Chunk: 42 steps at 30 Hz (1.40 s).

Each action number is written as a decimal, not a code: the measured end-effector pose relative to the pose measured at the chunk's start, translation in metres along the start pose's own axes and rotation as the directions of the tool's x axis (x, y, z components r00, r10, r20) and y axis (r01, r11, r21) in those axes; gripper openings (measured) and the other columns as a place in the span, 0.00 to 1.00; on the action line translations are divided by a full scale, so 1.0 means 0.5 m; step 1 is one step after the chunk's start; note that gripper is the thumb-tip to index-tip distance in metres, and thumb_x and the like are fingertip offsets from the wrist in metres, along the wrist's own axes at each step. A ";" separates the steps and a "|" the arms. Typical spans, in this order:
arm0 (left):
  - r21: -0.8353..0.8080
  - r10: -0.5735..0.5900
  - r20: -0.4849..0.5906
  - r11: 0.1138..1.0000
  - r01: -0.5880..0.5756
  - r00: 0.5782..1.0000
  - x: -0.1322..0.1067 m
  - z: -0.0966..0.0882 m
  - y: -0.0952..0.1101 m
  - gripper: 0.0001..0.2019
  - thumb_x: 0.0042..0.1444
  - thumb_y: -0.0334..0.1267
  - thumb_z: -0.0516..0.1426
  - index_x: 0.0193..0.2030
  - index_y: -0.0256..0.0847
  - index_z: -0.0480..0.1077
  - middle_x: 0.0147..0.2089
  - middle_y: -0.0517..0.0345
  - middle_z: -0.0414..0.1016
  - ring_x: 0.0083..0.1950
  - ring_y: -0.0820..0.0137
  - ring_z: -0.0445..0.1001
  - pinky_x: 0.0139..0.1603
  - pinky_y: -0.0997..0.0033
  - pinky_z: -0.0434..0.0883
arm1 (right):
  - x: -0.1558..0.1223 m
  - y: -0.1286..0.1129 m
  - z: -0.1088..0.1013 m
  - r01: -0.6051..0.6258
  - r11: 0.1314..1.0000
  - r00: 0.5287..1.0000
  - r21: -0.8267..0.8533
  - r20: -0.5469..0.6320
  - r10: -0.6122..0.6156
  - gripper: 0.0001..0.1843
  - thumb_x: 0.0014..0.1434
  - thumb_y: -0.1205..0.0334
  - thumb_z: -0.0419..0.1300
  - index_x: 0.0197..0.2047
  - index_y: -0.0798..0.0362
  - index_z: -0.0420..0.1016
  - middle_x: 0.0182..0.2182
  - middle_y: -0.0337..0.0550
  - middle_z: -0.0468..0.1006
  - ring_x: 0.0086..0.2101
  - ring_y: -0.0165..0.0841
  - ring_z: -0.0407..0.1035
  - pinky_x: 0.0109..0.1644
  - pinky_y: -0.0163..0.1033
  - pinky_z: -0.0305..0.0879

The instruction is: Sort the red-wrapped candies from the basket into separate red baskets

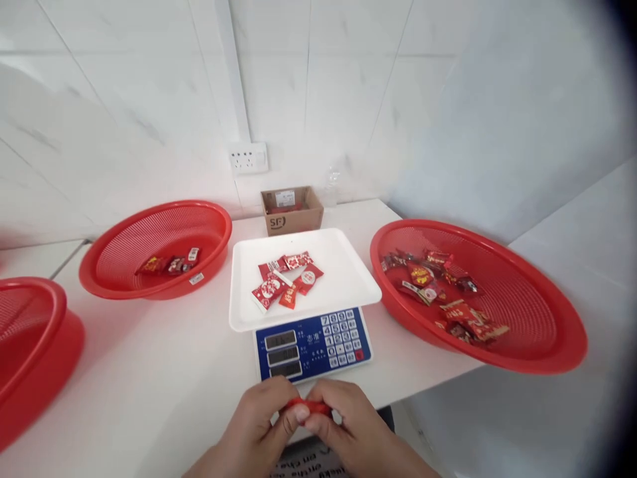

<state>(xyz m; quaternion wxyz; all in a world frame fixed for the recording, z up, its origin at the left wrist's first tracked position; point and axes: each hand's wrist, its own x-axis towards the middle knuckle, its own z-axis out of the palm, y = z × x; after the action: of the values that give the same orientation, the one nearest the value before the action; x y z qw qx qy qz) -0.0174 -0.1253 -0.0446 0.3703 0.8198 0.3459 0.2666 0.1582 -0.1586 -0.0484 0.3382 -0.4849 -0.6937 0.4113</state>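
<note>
My left hand (266,418) and my right hand (346,418) meet at the table's front edge, fingers closed around a small red packet (313,406). Thumbs and fingers cover much of it, so its print is hidden. Just beyond them stands a digital scale (313,344) with a blue keypad panel and three small displays. On its white tray (343,265) lie several red wrapped candies (269,291), loosely grouped left of the middle. Neither hand touches the scale's tray.
To the right, a large red basket (527,312) holds several wrapped candies. Another red basket (154,219) with a few packets stands back left, and a third (44,352) sits at the left edge. Behind the scale are a cardboard box (293,222) and a clear bottle (332,186).
</note>
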 end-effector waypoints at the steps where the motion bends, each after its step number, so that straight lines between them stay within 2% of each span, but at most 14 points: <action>1: 0.008 0.054 -0.034 0.999 -0.054 0.998 0.004 0.001 -0.004 0.16 0.63 0.43 0.48 0.25 0.41 0.62 0.23 0.60 0.67 0.24 0.75 0.66 0.24 0.78 0.64 | -0.001 0.007 0.002 0.015 1.000 1.000 -0.025 -0.020 -0.016 0.22 0.61 0.44 0.48 0.26 0.52 0.65 0.22 0.38 0.70 0.24 0.29 0.63 0.27 0.33 0.56; 4: 0.139 0.229 -0.170 0.969 -0.206 0.959 0.024 -0.017 -0.017 0.10 0.63 0.41 0.49 0.34 0.41 0.66 0.30 0.56 0.72 0.31 0.72 0.72 0.30 0.76 0.70 | -0.002 0.025 -0.006 0.040 0.993 0.993 -0.115 -0.102 -0.052 0.21 0.63 0.45 0.46 0.30 0.52 0.68 0.24 0.39 0.72 0.25 0.29 0.65 0.28 0.34 0.58; 7: 0.389 0.313 -0.204 0.895 -0.216 0.928 0.060 -0.065 -0.027 0.09 0.62 0.37 0.51 0.47 0.42 0.66 0.44 0.50 0.76 0.48 0.67 0.74 0.46 0.68 0.73 | 0.011 0.029 -0.042 0.041 0.976 0.976 -0.212 -0.200 -0.085 0.17 0.65 0.51 0.46 0.37 0.51 0.70 0.30 0.42 0.75 0.31 0.31 0.69 0.34 0.35 0.64; 9: 0.506 0.287 -0.135 0.843 -0.183 0.949 0.092 -0.099 -0.035 0.13 0.62 0.38 0.51 0.51 0.42 0.66 0.51 0.50 0.75 0.55 0.63 0.70 0.54 0.61 0.71 | 0.035 0.021 -0.075 0.079 0.956 0.965 -0.283 -0.220 -0.145 0.15 0.65 0.53 0.46 0.42 0.51 0.70 0.37 0.45 0.77 0.39 0.34 0.71 0.42 0.39 0.66; 11: 0.552 0.194 -0.051 0.823 -0.134 0.980 0.126 -0.122 -0.045 0.16 0.62 0.42 0.50 0.55 0.42 0.65 0.56 0.51 0.72 0.61 0.60 0.66 0.57 0.56 0.69 | 0.072 0.011 -0.105 0.121 0.926 0.958 -0.358 -0.202 -0.204 0.16 0.65 0.53 0.46 0.48 0.51 0.68 0.47 0.49 0.75 0.49 0.38 0.67 0.52 0.44 0.64; 13: 0.558 0.102 0.017 0.825 -0.094 0.995 0.158 -0.132 -0.053 0.19 0.62 0.44 0.49 0.58 0.41 0.63 0.60 0.50 0.68 0.64 0.59 0.62 0.59 0.54 0.67 | 0.116 0.003 -0.126 0.140 0.898 0.963 -0.418 -0.154 -0.222 0.18 0.65 0.52 0.45 0.51 0.51 0.67 0.53 0.50 0.71 0.57 0.40 0.60 0.58 0.50 0.58; 16: 0.540 0.058 0.085 0.837 -0.095 0.995 0.195 -0.128 -0.058 0.23 0.61 0.45 0.50 0.60 0.38 0.61 0.63 0.45 0.63 0.65 0.57 0.59 0.61 0.52 0.64 | 0.173 -0.001 -0.137 0.159 0.868 0.977 -0.471 -0.049 -0.205 0.20 0.66 0.52 0.43 0.52 0.52 0.66 0.58 0.51 0.67 0.62 0.42 0.52 0.63 0.54 0.51; 19: 0.503 0.057 0.119 0.858 -0.110 0.991 0.216 -0.122 -0.059 0.23 0.62 0.42 0.50 0.62 0.37 0.58 0.64 0.43 0.62 0.66 0.58 0.58 0.62 0.52 0.63 | 0.201 0.007 -0.139 0.150 0.877 0.987 -0.456 0.024 -0.157 0.21 0.66 0.50 0.42 0.49 0.53 0.67 0.55 0.52 0.69 0.60 0.42 0.56 0.61 0.53 0.54; 24: 0.434 0.042 0.199 0.892 -0.127 0.979 0.231 -0.132 -0.063 0.21 0.62 0.38 0.47 0.62 0.40 0.57 0.65 0.47 0.60 0.67 0.63 0.55 0.64 0.56 0.60 | 0.199 0.010 -0.163 0.075 0.913 0.997 -0.402 0.000 -0.082 0.20 0.66 0.47 0.39 0.40 0.50 0.66 0.42 0.45 0.74 0.42 0.37 0.68 0.47 0.46 0.63; 27: 0.443 0.013 0.229 0.889 -0.116 0.973 0.241 -0.139 -0.072 0.26 0.62 0.41 0.48 0.66 0.42 0.52 0.69 0.47 0.51 0.70 0.61 0.47 0.66 0.54 0.54 | 0.204 0.003 -0.185 0.005 0.915 0.999 -0.402 -0.048 -0.027 0.20 0.65 0.45 0.39 0.35 0.49 0.63 0.32 0.41 0.73 0.34 0.35 0.67 0.40 0.42 0.62; 29: 0.487 -0.041 0.237 0.869 -0.082 0.971 0.254 -0.140 -0.078 0.32 0.60 0.49 0.49 0.68 0.42 0.46 0.72 0.47 0.42 0.72 0.57 0.37 0.67 0.48 0.47 | 0.220 -0.001 -0.194 -0.014 0.924 0.998 -0.382 -0.069 -0.013 0.20 0.65 0.45 0.39 0.33 0.49 0.60 0.29 0.38 0.70 0.31 0.34 0.65 0.37 0.40 0.60; 33: 0.572 -0.162 0.260 0.820 -0.017 0.952 0.284 -0.138 -0.083 0.44 0.55 0.63 0.47 0.70 0.37 0.40 0.72 0.43 0.33 0.71 0.53 0.29 0.67 0.45 0.39 | 0.270 0.005 -0.193 0.000 0.942 0.998 -0.334 -0.060 -0.022 0.18 0.65 0.46 0.40 0.35 0.49 0.60 0.30 0.36 0.70 0.32 0.33 0.65 0.38 0.39 0.59; 37: 0.596 -0.181 0.262 0.803 -0.012 0.948 0.296 -0.137 -0.084 0.44 0.54 0.64 0.45 0.69 0.34 0.43 0.72 0.41 0.35 0.71 0.53 0.31 0.67 0.45 0.38 | 0.295 0.017 -0.183 -0.021 0.935 0.999 -0.354 -0.037 0.009 0.17 0.64 0.47 0.42 0.33 0.49 0.60 0.28 0.37 0.70 0.31 0.33 0.65 0.38 0.39 0.58; 42: 0.611 -0.194 0.227 0.792 0.016 0.954 0.294 -0.133 -0.086 0.42 0.57 0.63 0.43 0.69 0.32 0.45 0.72 0.41 0.37 0.71 0.53 0.31 0.67 0.45 0.37 | 0.269 0.010 -0.183 -0.013 0.952 0.996 -0.307 -0.086 -0.014 0.18 0.65 0.46 0.41 0.35 0.49 0.61 0.29 0.37 0.72 0.31 0.33 0.66 0.38 0.39 0.59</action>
<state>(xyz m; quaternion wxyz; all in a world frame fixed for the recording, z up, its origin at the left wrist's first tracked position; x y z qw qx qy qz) 0.0115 0.0363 -0.0132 0.1497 0.9031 0.4025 0.0039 0.1993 -0.0073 -0.0038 0.2889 -0.5489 -0.7339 0.2768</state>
